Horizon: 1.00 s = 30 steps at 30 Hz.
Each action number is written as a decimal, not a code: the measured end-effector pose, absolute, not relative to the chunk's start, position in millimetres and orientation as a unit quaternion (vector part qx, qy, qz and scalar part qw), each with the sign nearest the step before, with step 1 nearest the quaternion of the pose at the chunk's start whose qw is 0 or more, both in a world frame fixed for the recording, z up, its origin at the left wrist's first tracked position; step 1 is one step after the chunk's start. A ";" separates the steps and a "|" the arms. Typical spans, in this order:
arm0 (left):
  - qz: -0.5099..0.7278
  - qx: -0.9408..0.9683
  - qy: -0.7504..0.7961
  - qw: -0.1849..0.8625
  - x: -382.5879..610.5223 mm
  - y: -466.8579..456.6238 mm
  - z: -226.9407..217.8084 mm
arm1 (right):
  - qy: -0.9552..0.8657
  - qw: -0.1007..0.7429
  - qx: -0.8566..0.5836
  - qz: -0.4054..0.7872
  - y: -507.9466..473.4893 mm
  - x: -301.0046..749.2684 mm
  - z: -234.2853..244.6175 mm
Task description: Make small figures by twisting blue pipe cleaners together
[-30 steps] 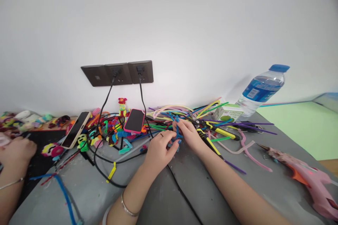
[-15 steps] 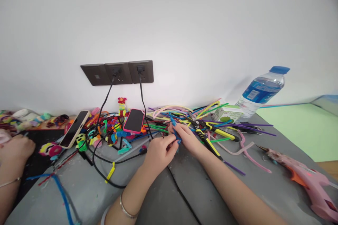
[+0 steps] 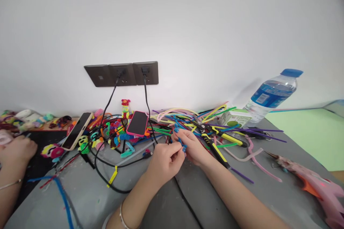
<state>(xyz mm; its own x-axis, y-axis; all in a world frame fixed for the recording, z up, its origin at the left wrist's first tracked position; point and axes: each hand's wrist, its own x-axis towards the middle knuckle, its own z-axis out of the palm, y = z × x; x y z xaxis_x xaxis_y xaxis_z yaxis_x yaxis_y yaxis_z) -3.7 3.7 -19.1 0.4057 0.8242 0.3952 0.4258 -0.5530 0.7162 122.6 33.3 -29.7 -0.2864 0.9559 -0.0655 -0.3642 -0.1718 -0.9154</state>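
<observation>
In the head view my left hand (image 3: 166, 160) and my right hand (image 3: 190, 146) meet over the middle of the grey table, fingertips close together. Between them is a small piece of blue pipe cleaner (image 3: 181, 143), mostly hidden by the fingers. Both hands are pinched closed on it. The nails are blue too, so the edges of the piece are hard to make out. Just behind and right of my right hand lie yellow-and-black pliers (image 3: 215, 147) on a heap of coloured pipe cleaners (image 3: 178, 113).
A pink glue gun (image 3: 309, 182) lies at the right; behind it stand a water bottle (image 3: 271, 94) and a small carton (image 3: 235, 117). Two phones (image 3: 137, 123), black cables (image 3: 118, 189) and small pipe-cleaner figures (image 3: 125, 109) crowd the left. Another person's hand (image 3: 18, 150) is at far left.
The view has shifted slightly, so most things sit a little further right. My fingers have turned slightly around the blue piece, and both hands stay together.
</observation>
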 end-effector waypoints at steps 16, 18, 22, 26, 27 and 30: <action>0.425 0.756 0.398 0.300 -1.1 -0.8 -20.3 | -0.414 0.487 -0.370 0.675 30.7 118.3 -22.7; 0.432 0.749 0.399 0.306 -0.6 -1.9 -19.2 | -0.395 0.487 -0.362 0.690 30.2 116.9 -21.3; 0.440 0.740 0.410 0.302 0.3 -3.8 -16.3 | -0.372 0.482 -0.349 0.712 28.9 115.6 -16.8; 0.437 0.738 0.423 0.293 0.9 -5.2 -16.1 | -0.362 0.493 -0.356 0.707 27.5 113.6 -16.5; 0.439 0.737 0.424 0.292 1.2 -5.0 -16.9 | -0.360 0.495 -0.360 0.704 27.7 113.0 -17.9; 0.438 0.728 0.431 0.304 2.2 -2.3 -20.7 | -0.354 0.503 -0.368 0.697 30.7 112.3 -25.1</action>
